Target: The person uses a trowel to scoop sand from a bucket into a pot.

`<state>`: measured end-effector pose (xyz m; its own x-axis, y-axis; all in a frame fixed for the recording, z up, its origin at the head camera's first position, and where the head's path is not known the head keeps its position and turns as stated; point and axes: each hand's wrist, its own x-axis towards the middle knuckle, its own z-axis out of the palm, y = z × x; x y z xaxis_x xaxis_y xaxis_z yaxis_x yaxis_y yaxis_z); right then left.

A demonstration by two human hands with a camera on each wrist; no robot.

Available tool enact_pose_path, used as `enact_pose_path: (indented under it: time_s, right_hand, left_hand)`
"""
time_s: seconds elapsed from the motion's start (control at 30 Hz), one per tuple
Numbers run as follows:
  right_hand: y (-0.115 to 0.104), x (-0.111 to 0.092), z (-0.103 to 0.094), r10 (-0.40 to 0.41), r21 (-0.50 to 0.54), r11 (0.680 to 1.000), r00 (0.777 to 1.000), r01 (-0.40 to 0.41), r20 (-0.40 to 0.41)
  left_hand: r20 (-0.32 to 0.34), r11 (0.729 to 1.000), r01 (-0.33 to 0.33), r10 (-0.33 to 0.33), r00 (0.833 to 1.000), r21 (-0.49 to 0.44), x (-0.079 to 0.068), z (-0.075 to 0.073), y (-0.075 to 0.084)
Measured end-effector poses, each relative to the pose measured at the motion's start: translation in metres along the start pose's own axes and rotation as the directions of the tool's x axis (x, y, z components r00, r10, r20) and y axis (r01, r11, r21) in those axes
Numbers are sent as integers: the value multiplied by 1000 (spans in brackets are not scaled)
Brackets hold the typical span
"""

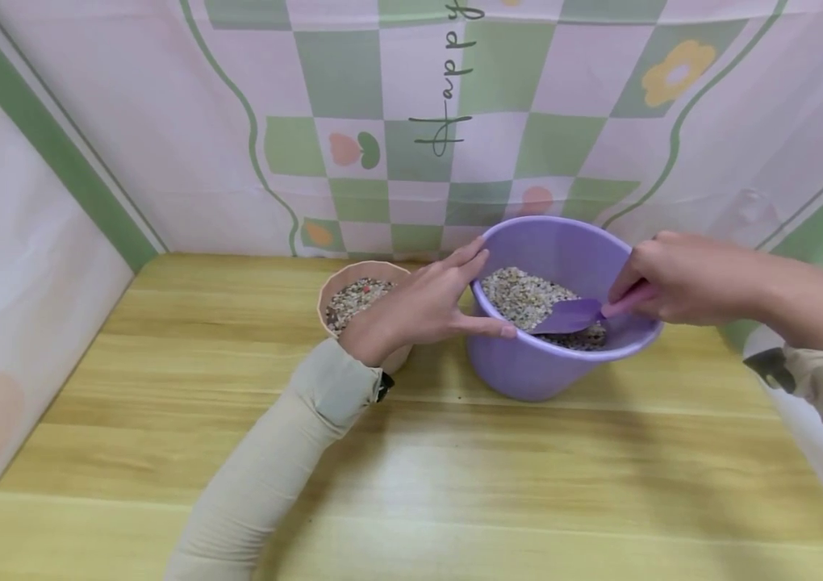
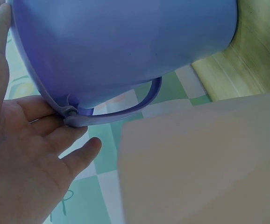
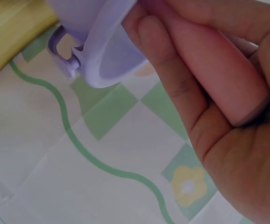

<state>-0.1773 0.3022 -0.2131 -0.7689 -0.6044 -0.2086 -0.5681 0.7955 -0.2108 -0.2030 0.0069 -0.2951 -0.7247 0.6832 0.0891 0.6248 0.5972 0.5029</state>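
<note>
A purple bucket (image 1: 520, 367) stands on the wooden table, partly filled with mixed pale and dark gravel (image 1: 516, 292). My left hand (image 1: 429, 303) is spread against the bucket's left side. Its fingers and thumb touch the rim, near the handle joint in the left wrist view. My right hand (image 1: 687, 278) grips the pink handle (image 3: 223, 70) of a small trowel, its fingers wrapped round it. The trowel's purple blade (image 1: 567, 316) lies inside the bucket, low against the gravel. A peach-coloured pot (image 1: 329, 292) holding similar gravel is partly hidden behind my left wrist.
Behind the containers hangs a green-and-white checkered cloth (image 1: 419, 145) with flowers and lettering. More pale cloth (image 1: 27, 242) borders the table at the left. The wooden tabletop (image 1: 411, 500) stretches toward me in front of the bucket.
</note>
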Motion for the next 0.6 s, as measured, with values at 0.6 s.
enact_pose_path:
  time_s: [0.6]
  right_hand:
    - [3,3,12,11,60,998,999,-8,-45]
  left_hand:
    - [-10,1000,-4,4,1000,-1,0,1,0]
